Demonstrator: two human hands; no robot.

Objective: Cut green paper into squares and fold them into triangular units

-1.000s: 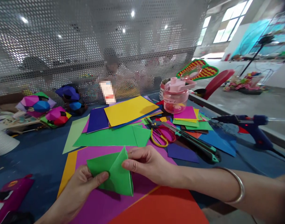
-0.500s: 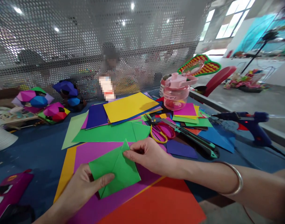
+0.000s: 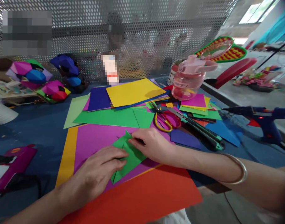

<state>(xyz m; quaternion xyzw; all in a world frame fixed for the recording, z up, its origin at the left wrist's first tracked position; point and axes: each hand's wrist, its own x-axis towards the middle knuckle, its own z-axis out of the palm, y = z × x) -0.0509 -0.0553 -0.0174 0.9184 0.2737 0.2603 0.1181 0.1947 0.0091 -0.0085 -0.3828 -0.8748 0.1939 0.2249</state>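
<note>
A folded piece of green paper (image 3: 133, 158) lies low over the purple sheet (image 3: 91, 140), a pointed flap standing at its top. My left hand (image 3: 98, 168) rests over the paper's left part, its fingers and thumb closed on it and covering that side. At the upper right edge, the fingertips of my right hand (image 3: 151, 141) pinch the same paper. Under my hands and nearer to me spreads an orange-red sheet (image 3: 142, 193). Beyond them are a larger green sheet (image 3: 109, 117) and a yellow sheet (image 3: 135, 92).
Scissors (image 3: 164, 123) and a utility knife (image 3: 200, 130) lie right of the paper stack. Farther right is a dark blue glue gun (image 3: 261, 116); a magenta tool (image 3: 14, 165) lies at left. A pink bottle (image 3: 189, 81) and faceted paper shapes (image 3: 34, 74) stand behind.
The green paper has been lowered toward the purple sheet. My left hand has moved from its lower left corner to over its top, while my right hand keeps pinching the upper edge.
</note>
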